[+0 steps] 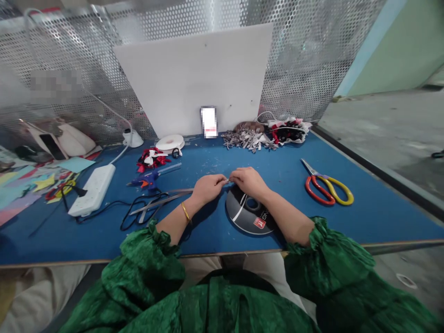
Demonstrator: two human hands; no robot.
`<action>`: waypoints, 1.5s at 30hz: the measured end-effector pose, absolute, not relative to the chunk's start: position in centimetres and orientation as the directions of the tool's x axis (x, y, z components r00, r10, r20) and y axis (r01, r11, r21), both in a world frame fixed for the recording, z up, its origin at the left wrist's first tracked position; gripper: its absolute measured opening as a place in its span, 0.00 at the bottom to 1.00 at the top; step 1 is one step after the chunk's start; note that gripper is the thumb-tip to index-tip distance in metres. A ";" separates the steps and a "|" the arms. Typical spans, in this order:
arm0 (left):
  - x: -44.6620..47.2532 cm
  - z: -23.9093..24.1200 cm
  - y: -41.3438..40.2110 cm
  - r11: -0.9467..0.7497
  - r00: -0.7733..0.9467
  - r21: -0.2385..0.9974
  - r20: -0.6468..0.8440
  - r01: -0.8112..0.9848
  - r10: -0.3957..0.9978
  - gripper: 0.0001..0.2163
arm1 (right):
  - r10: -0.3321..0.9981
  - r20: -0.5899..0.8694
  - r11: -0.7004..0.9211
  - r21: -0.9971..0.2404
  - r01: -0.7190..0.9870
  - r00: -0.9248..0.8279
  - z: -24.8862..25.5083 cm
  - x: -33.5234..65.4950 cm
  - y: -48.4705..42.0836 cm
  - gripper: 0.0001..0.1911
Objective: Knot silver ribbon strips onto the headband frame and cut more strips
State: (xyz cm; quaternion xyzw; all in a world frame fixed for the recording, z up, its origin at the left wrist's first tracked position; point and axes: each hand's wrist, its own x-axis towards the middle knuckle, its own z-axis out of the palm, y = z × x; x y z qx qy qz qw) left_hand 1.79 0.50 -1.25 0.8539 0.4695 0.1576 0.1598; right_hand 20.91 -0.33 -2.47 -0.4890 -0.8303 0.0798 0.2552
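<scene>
My left hand (210, 188) and my right hand (250, 181) meet at the middle of the table, their fingertips pinched on a small pale grey piece of ribbon (227, 181). Most of that piece is hidden by the fingers. Under my right hand and forearm lies a round black spool (239, 213) with a centre hole, a red label and a pale strip across it. Long grey ribbon strips (163, 201) stretch left from behind my left wrist. A blue glue gun (147, 180) rests farther left.
Scissors (328, 187) with red and yellow handles lie at right. Along the back are a white ribbon roll (169, 142), red and black bows (152, 159), a lit phone (209, 122) and a grey ribbon pile (251, 139). A power strip (93, 189) and cables occupy the left.
</scene>
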 end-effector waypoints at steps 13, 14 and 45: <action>1.7 -2.5 1.3 -0.375 0.469 0.713 0.074 0.592 0.880 0.13 | 0.834 0.517 0.372 -0.269 0.888 -0.193 0.4 20.7 -4.3 0.11; 1.7 -2.6 1.4 -0.368 0.458 0.715 0.075 0.595 0.886 0.13 | 0.836 0.510 0.379 -0.267 0.886 -0.203 0.6 20.3 -5.6 0.12; 1.9 -3.3 1.4 -0.077 0.154 0.877 0.004 0.474 0.988 0.14 | 0.889 0.298 -0.349 -0.049 0.936 0.347 -3.9 37.0 -10.9 0.26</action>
